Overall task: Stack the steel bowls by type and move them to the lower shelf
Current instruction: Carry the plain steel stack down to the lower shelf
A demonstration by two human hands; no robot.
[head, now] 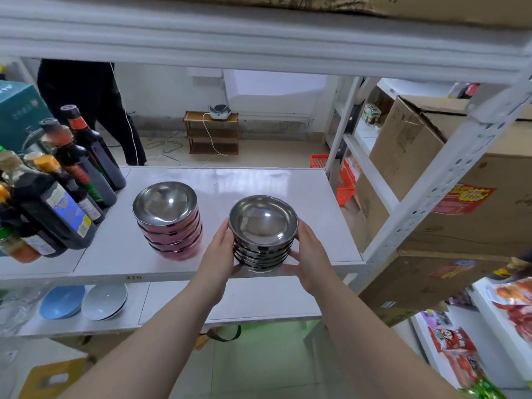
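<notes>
A stack of several plain steel bowls (pixel 263 234) stands near the front edge of the white middle shelf (pixel 259 182). My left hand (pixel 220 251) presses against its left side and my right hand (pixel 309 254) cups its right side, so both hands grip the stack. To the left, a second stack of several steel bowls with pink outer walls (pixel 168 220) stands on the same shelf, untouched. The lower shelf (pixel 259 298) shows below the front edge, partly hidden by my forearms.
Dark sauce bottles (pixel 57 191) crowd the shelf's left end. A blue bowl (pixel 62 300) and a grey bowl (pixel 105 300) lie on the lower shelf at left. A perforated upright post (pixel 449 168) and cardboard boxes (pixel 460 197) stand at right. A person in black (pixel 86 105) stands behind.
</notes>
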